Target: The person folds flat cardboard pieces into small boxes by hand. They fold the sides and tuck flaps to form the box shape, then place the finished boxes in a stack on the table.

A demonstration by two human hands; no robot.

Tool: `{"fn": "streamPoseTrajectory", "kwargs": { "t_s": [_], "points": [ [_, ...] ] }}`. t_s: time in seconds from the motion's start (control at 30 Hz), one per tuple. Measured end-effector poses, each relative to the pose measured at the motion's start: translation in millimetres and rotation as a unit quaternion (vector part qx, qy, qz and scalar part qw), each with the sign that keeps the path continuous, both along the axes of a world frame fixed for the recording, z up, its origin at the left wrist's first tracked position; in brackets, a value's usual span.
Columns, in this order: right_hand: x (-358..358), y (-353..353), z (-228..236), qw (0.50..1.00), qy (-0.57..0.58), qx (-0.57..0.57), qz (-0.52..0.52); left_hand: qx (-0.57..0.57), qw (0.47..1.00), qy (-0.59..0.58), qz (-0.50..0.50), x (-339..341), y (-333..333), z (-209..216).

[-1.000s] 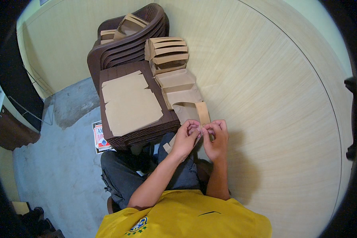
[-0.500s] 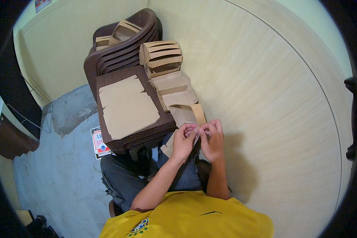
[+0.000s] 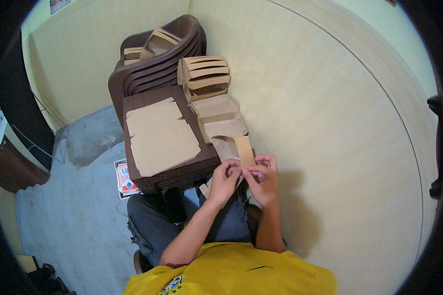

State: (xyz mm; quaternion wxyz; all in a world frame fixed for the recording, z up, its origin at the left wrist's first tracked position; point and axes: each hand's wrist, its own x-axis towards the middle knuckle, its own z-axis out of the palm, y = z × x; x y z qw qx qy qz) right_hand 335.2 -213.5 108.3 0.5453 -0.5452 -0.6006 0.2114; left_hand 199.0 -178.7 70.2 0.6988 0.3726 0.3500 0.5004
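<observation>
Over my lap I have a partly folded brown cardboard box (image 3: 245, 150), one side panel standing up and a corner of it between my fingers. My left hand (image 3: 223, 182) pinches the corner from the left. Close against it, my right hand (image 3: 264, 183) pinches the same corner with thumb and forefinger, other fingers curled. The lower part of the box is mostly hidden behind my hands. Ahead to the left, flat cardboard blanks (image 3: 163, 135) lie on a dark brown woven-pattern stool stack (image 3: 182, 172). An open folded box (image 3: 219, 117) rests just beyond my hands.
Several nested folded boxes (image 3: 205, 78) stand by the wall. More boxes (image 3: 161, 42) sit in stacked brown chairs (image 3: 125, 81). A pale wood-panelled wall (image 3: 339, 147) rises close on my right. Printed papers (image 3: 125, 179) lie on the grey floor (image 3: 79, 211).
My two hands, still pinching the box corner, have shifted slightly down in view. The upright panel now faces me more broadly. The whole scene has moved a little with my head.
</observation>
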Motion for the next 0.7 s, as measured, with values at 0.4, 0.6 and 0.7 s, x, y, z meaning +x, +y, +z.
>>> {"fn": "streamPoseTrajectory", "kwargs": {
  "t_s": [0.4,0.6,0.7],
  "points": [
    [13.1,-5.7,0.0,0.974,0.192,0.015,0.122,0.255,0.935,0.244,-0.003,-41.1,-3.9,61.7],
    [-5.8,2.7,8.1,0.947,0.291,-0.002,0.133,0.398,0.828,0.387,0.083,-50.1,-26.9,92.2],
    [-4.9,5.4,17.2,0.899,0.393,0.005,0.192,0.465,0.726,0.503,0.062,-62.3,-43.4,102.3]
  ]
}}
